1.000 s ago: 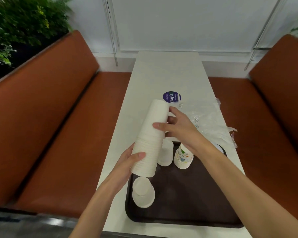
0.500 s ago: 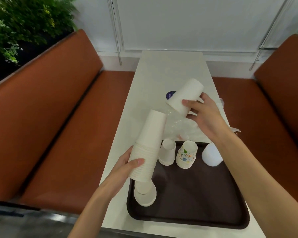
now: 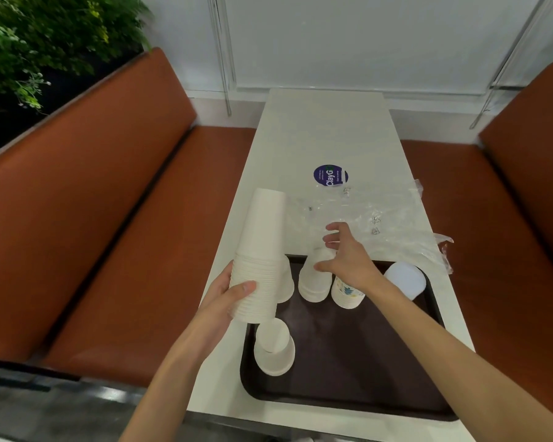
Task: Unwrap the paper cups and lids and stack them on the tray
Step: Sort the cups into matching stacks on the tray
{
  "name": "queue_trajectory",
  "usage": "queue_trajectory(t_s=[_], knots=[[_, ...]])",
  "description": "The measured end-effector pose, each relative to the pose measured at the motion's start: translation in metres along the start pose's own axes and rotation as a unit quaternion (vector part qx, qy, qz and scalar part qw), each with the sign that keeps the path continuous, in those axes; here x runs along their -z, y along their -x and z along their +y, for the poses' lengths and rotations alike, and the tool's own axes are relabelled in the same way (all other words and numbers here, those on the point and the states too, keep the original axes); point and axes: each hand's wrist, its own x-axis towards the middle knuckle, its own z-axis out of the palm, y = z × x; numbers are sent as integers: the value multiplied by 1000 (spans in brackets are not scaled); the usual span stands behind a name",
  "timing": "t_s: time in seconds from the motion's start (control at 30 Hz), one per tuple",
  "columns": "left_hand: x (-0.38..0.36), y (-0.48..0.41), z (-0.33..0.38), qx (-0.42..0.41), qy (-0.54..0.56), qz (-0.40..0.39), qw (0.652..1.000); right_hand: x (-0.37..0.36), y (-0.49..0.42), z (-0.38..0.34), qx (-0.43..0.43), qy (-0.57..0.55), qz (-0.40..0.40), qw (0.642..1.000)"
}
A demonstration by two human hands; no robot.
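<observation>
My left hand (image 3: 229, 296) grips the lower part of a tall upside-down stack of white paper cups (image 3: 262, 247) over the left edge of the dark brown tray (image 3: 348, 362). With fingers spread, my right hand (image 3: 345, 256) hovers over a short upside-down stack of white cups (image 3: 313, 282) at the tray's back, the thumb touching its top. A patterned cup (image 3: 345, 293) stands beside that stack, partly under my wrist. A white lid-like piece (image 3: 404, 280) sits at the tray's back right. Two nested white cups (image 3: 273, 349) lie at the front left.
Crumpled clear plastic wrap (image 3: 380, 224) lies on the white table (image 3: 316, 132) behind the tray, near a round blue sticker (image 3: 330, 175). Brown bench seats flank the table, and a plant (image 3: 45, 43) stands at the far left.
My right hand pulled one cup off the top of the held stack, carried it down and set it on the short stack on the tray. The left hand kept its grip.
</observation>
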Motion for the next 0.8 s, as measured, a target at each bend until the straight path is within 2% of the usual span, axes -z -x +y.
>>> queue_trajectory(t_s=[0.1, 0.2, 0.3, 0.4, 0.5, 0.63, 0.7, 0.8], knots=[[0, 0, 1, -2, 3, 1, 1000, -4, 2, 1, 57, 18, 29, 998], [-3, -2, 3, -9, 5, -5, 1000, -9, 4, 5, 134, 106, 21, 985], [-7, -5, 3, -14, 10, -11, 1000, -12, 8, 12, 156, 185, -37, 970], [-11, -5, 4, -17, 14, -21, 1000, 1, 11, 18, 163, 162, 4, 973], [-15, -5, 5, -16, 14, -25, 999, 24, 11, 29, 136, 229, 44, 963], [-23, -6, 6, -8, 9, -29, 1000, 33, 12, 48, 52, 355, -29, 933], [-26, -8, 5, -12, 8, -32, 999, 32, 11, 56, 37, 364, -45, 930], [-32, -10, 5, -8, 6, -34, 999, 35, 9, 61, 28, 334, -20, 942]])
